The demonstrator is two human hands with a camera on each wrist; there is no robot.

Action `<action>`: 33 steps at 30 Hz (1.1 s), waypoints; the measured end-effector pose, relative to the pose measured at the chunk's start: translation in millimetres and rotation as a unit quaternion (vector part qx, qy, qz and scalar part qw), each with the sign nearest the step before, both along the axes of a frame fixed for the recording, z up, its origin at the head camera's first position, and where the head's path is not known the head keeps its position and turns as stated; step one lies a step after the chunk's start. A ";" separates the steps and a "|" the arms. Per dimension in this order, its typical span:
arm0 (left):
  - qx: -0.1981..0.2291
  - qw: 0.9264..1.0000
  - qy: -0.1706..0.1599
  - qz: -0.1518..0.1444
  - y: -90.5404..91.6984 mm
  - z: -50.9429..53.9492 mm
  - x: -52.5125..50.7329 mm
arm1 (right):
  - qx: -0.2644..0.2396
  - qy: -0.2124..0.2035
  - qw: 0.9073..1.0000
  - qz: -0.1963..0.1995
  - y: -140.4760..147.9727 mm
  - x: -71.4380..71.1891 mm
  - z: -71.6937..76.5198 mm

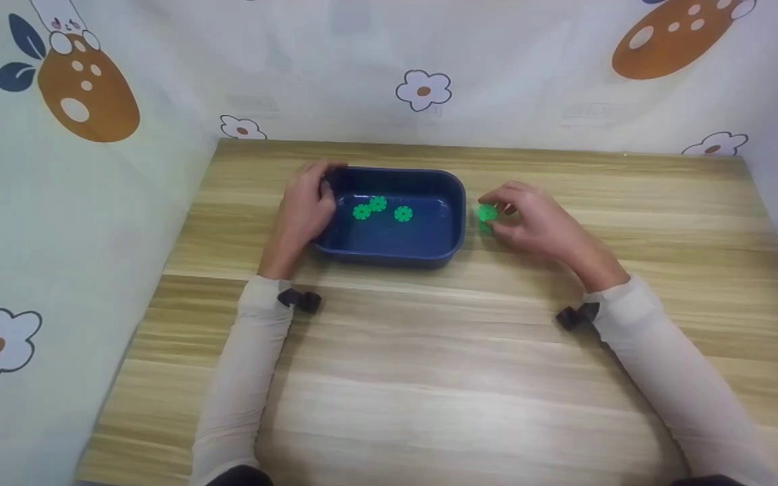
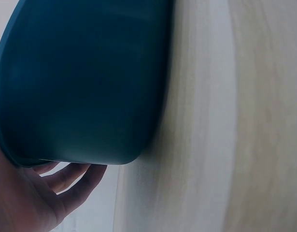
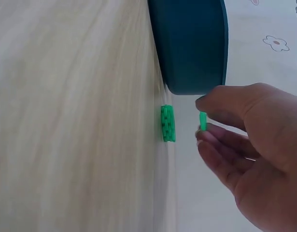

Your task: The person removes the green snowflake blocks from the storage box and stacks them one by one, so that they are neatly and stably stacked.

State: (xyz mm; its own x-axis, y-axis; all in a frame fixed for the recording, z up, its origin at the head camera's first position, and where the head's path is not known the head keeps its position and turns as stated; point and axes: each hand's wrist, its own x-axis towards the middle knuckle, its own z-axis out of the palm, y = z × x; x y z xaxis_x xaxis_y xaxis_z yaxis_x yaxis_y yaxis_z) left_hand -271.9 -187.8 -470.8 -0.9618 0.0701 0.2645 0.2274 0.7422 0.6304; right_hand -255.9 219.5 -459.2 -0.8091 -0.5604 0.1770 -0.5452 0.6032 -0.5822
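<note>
My left hand (image 1: 304, 206) grips the left end of the blue bin (image 1: 389, 259), which sits just above the centre of the head view; the thumb bends over the rim to the inside, and in the left wrist view the fingers curl against the outer wall. My right hand (image 1: 537, 219), right of centre in the head view, pinches a green disc (image 3: 203, 121) between thumb and fingertips, with only a narrow gap between them, the disc's width. That disc hangs just beside the bin's right end, and in the right wrist view it is clear of a small green stack (image 3: 168, 123) resting on the wooden table (image 1: 429, 351).

Three notched green pieces (image 1: 403, 214) lie flat on the bin's floor: two touching or nearly so, left of its middle, and one on its own to their right. Pale sleeves (image 1: 240, 385) cover my forearms at the lower left and lower right. A printed wall covering (image 1: 335, 81) fills the top of the frame.
</note>
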 end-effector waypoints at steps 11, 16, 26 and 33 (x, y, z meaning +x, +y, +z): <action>-0.002 1.000 -0.003 0.003 0.1 -0.6 -1.0 | 0.057 -0.025 0.998 -0.007 5.2 -1.0 0.1; 0.000 1.000 0.004 -0.002 -0.4 -0.6 -0.7 | 0.062 -0.029 0.998 -0.011 5.8 -1.6 -1.6; -0.002 1.000 0.015 -0.009 -1.0 -1.0 -1.4 | 0.074 -0.044 0.996 -0.011 8.6 -3.1 -3.5; -0.001 1.000 0.011 -0.009 -0.5 -0.6 -1.5 | 0.070 -0.048 0.996 -0.004 9.4 -2.8 -3.2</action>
State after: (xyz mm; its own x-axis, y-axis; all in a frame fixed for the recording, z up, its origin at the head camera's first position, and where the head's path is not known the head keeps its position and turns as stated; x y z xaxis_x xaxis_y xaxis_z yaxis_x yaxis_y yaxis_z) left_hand -273.4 -188.3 -471.4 -0.9546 0.0874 0.2849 0.2537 0.7398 0.6232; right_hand -258.8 228.8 -462.4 -0.8228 -0.5679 0.0198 -0.4863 0.6856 -0.5418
